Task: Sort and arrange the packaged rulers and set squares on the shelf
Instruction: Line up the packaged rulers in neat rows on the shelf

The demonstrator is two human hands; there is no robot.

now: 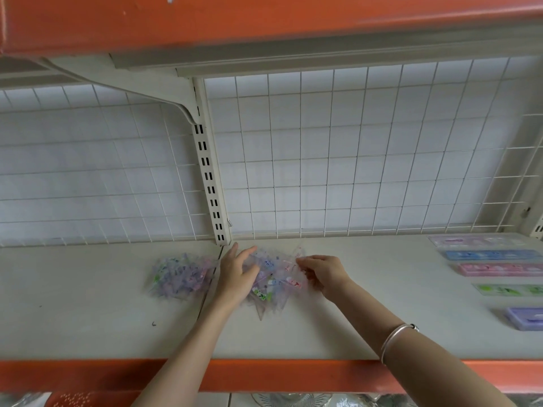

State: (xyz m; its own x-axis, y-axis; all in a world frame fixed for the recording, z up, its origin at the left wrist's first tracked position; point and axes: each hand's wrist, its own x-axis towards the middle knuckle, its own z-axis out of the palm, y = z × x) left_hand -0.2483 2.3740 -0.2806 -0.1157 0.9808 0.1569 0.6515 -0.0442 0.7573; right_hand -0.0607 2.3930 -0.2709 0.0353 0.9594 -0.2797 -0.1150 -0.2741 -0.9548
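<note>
Pressing packet pile (273, 284), left hand (236, 277) lies flat; right hand (324, 274) pinches it.

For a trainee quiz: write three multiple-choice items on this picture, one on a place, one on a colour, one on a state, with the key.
1. On the shelf, the row of packaged rulers lies: A at the left end; B at the right end; C hung on the wire grid.
2. The ruler pack nearest the front edge is: A green; B purple; C blue.
3. The left hand: A rests with fingers straight on the middle pile of clear packets; B grips a ruler pack; C hangs below the shelf.
Key: 1 B, the row lies far right; 2 B, the lowest pack is purple; 3 A, fingers flat on the pile.
</note>
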